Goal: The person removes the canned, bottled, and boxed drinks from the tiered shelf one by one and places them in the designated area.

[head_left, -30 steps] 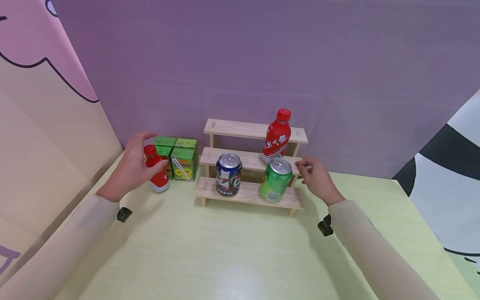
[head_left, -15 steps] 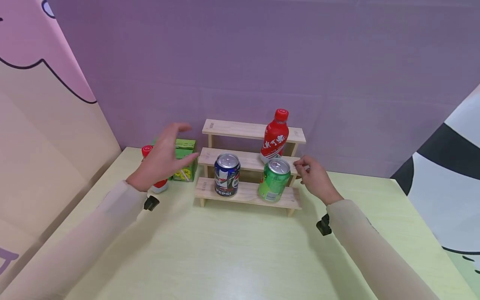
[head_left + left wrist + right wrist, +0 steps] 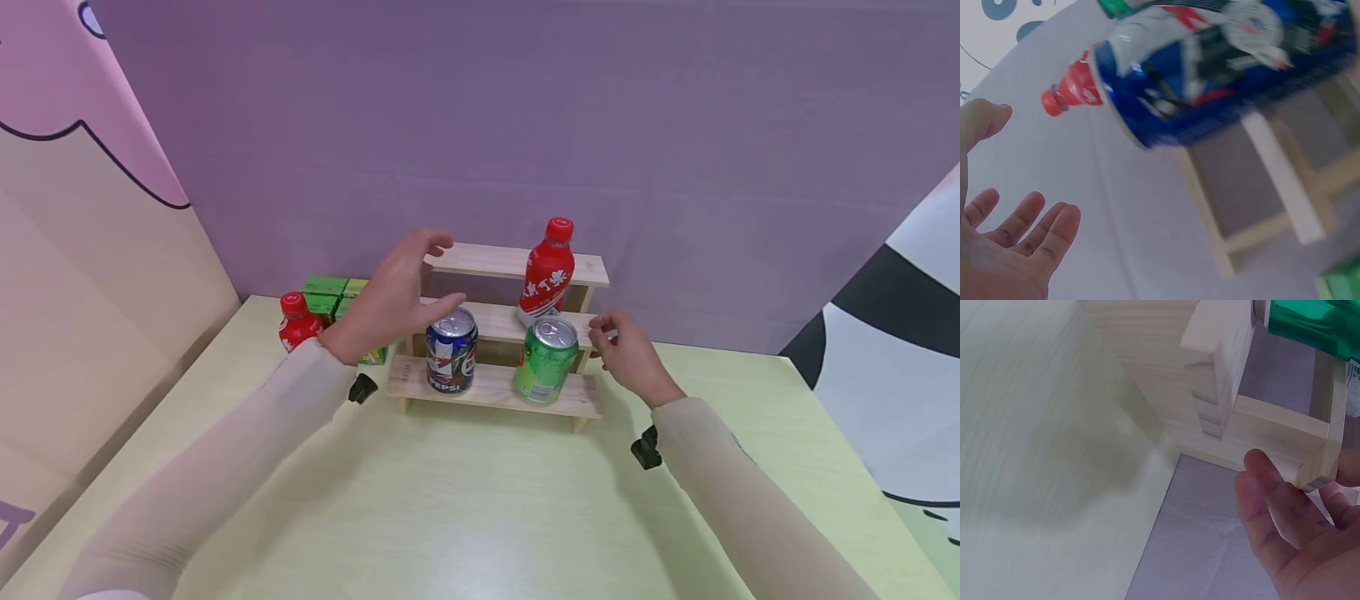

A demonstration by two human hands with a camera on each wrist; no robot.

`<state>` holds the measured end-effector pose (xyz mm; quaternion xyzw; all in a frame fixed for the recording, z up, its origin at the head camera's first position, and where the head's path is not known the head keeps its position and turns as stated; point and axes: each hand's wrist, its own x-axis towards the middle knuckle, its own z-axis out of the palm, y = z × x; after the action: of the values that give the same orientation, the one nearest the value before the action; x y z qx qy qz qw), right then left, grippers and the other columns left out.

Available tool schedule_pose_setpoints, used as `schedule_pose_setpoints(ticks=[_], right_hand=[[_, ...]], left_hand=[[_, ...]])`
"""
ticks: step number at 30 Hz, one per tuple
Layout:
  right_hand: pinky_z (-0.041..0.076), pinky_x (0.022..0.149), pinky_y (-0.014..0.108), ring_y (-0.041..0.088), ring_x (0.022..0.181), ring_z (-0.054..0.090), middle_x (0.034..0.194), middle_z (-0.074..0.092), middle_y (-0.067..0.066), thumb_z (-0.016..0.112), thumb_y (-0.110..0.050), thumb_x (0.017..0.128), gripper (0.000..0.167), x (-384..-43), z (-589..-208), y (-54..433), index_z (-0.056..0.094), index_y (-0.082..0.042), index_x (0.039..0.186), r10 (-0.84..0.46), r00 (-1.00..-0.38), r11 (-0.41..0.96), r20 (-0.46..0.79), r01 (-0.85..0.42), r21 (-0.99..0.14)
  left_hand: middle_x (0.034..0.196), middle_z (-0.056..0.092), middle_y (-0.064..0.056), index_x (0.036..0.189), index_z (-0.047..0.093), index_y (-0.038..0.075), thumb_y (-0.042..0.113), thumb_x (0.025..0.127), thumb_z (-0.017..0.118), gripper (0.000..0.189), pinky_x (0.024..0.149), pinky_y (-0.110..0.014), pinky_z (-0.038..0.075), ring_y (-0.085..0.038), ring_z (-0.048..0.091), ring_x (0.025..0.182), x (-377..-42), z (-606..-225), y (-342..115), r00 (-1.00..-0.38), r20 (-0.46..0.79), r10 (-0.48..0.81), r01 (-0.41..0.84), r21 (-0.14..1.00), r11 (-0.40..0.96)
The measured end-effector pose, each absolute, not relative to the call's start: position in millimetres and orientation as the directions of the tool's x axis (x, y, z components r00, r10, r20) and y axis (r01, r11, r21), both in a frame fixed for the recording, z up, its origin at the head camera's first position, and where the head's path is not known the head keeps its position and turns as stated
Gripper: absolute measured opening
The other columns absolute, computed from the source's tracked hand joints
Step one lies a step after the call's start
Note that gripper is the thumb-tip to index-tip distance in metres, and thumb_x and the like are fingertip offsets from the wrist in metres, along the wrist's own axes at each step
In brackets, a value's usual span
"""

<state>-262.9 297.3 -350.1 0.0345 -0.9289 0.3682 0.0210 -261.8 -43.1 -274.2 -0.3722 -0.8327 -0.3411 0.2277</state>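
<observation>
Your left hand is empty, thumb and fingers spread apart, and the Pepsi can is the nearest thing to it, at about 4 o'clock in the head view. That is likely the relation to mind: the thumb overlaps the can's top edge there, but the left wrist view shows a gap between them. The can stands on the lowest tier of the wooden step rack, its long axis upright, and your left hand is nearer to it than your right. Your right hand pinches the right end of the rack's middle tier, with the green can at about 9 o'clock from it, also upright on the lowest tier. Count one Pepsi can, one green can, one rack with three tiers, and two red-capped bottles: one red bottle on the middle tier, at about 3 o'clock from your left hand, and another red bottle on the table at about 9 o'clock, its base hidden by your sleeve. Four green drink cartons show in part, at 2 o'clock from that bottle.
</observation>
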Motion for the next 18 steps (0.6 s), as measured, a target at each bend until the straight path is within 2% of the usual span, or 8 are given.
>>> schedule_pose_setpoints(ticks=[10, 18], right_hand=[[0.054, 0.07, 0.037, 0.037, 0.096, 0.062, 0.117, 0.049, 0.019, 0.044, -0.015, 0.101, 0.025, -265, -352, 297, 0.043, 0.0, 0.121, -0.05, -0.996, 0.727, 0.07, -0.084, -0.681], [0.054, 0.071, 0.039, 0.037, 0.096, 0.062, 0.117, 0.049, 0.02, 0.044, -0.015, 0.101, 0.026, -264, -349, 296, 0.043, 0.001, 0.122, -0.051, -0.996, 0.713, 0.068, -0.084, -0.696]], left_hand=[[0.131, 0.045, -0.006, 0.136, 0.037, 0.007, 0.028, 0.082, 0.074, 0.068, 0.091, -0.026, 0.045, -0.02, 0.044, 0.116, -269, -250, -5, -0.65, 0.577, 0.496, 0.752, 0.389, 0.533], [0.136, 0.042, -0.003, 0.138, 0.037, 0.01, 0.03, 0.083, 0.072, 0.068, 0.096, -0.023, 0.04, -0.015, 0.043, 0.119, -280, -234, 26, -0.652, 0.511, 0.56, 0.755, 0.375, 0.537]])
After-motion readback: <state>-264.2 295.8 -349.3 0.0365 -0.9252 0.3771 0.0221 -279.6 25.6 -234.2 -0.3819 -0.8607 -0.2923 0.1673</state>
